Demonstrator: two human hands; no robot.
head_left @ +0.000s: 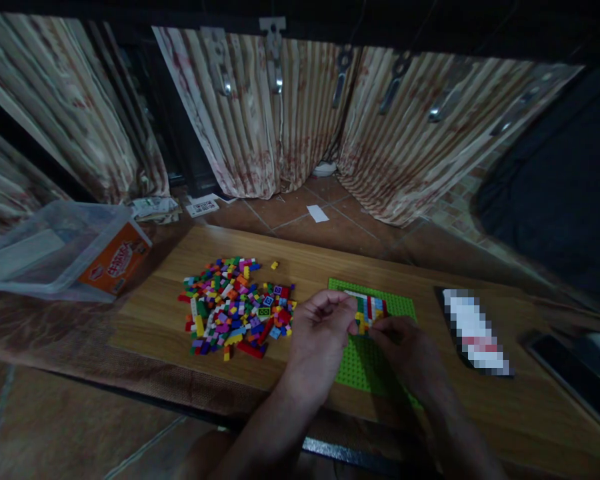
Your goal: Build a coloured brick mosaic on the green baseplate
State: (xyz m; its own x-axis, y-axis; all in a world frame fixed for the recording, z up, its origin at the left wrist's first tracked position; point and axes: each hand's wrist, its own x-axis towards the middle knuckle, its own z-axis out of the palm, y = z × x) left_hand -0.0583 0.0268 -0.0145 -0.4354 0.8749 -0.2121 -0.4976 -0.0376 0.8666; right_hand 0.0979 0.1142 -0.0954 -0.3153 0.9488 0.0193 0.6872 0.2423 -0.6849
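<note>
Bricks [371,311] stacked on green baseplate [397,305]; left hand [320,333] curled, fingertips together at the stack; right hand [405,347] pinching its near edge; loose brick pile [237,307] left.

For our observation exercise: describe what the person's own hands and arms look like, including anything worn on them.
Both the left hand and right hand are bare: no gloves, rings or watch show. The forearms are uncovered too, with no sleeves reaching into view. Dim light hides finer marks.
</note>
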